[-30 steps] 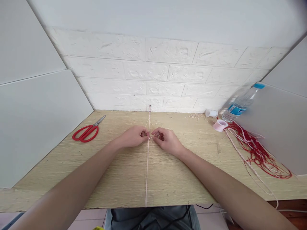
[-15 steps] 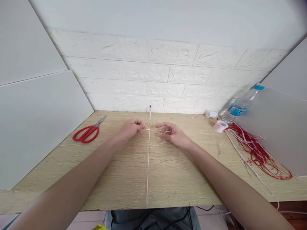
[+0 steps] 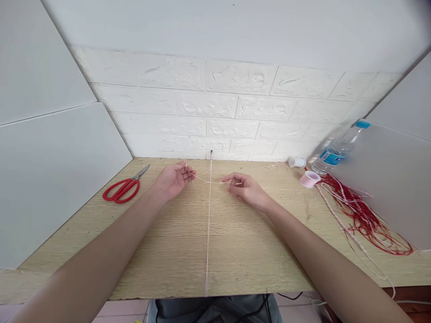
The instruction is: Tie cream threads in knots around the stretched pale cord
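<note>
A thin pale pink cord (image 3: 208,233) runs taut down the middle of the wooden table (image 3: 161,251), from a pin at the wall (image 3: 211,153) to the front edge. My left hand (image 3: 172,178) and my right hand (image 3: 245,187) sit on either side of it near the far end. Each pinches an end of a loose pale thread (image 3: 206,180) that crosses the taut cord between them. A short tail of thread hangs below the crossing.
Red-handled scissors (image 3: 123,188) lie at the back left. At the back right are a small white spool (image 3: 296,162), a pink spool (image 3: 309,179), a water bottle (image 3: 338,147) lying on its side, and a tangle of red and pale cords (image 3: 362,215). White panels flank the table.
My hands were together on the cord, then drew apart sideways and slightly toward the wall, pulling the loose thread out across the taut cord.
</note>
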Demonstrator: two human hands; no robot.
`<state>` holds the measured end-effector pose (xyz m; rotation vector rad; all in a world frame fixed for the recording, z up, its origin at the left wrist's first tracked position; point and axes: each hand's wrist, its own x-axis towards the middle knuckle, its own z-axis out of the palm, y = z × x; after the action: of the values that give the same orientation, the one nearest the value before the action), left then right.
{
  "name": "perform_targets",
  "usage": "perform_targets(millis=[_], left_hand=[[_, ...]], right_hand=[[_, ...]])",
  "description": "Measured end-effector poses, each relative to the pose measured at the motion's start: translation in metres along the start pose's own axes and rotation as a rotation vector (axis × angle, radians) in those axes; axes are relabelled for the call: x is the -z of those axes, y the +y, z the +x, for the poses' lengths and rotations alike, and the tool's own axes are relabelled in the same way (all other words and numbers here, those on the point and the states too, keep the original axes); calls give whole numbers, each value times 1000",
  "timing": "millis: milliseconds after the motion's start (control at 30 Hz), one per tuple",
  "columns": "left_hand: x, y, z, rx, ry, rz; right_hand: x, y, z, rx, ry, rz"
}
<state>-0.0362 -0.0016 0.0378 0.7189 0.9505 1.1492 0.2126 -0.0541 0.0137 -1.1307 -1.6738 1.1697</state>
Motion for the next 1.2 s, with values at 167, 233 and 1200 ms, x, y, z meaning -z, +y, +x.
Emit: perform_targets(millis=[167,233,1200], left_hand=[[2,-5,0,-153,105,425],[3,-9,0,-212,174,676],[-1,-21,-11,-382,-327,1293]], right_hand=[[-5,6,1,136,126,-261],[-8,9,1,176,167,-322],[-18,10,2,129,82,58]])
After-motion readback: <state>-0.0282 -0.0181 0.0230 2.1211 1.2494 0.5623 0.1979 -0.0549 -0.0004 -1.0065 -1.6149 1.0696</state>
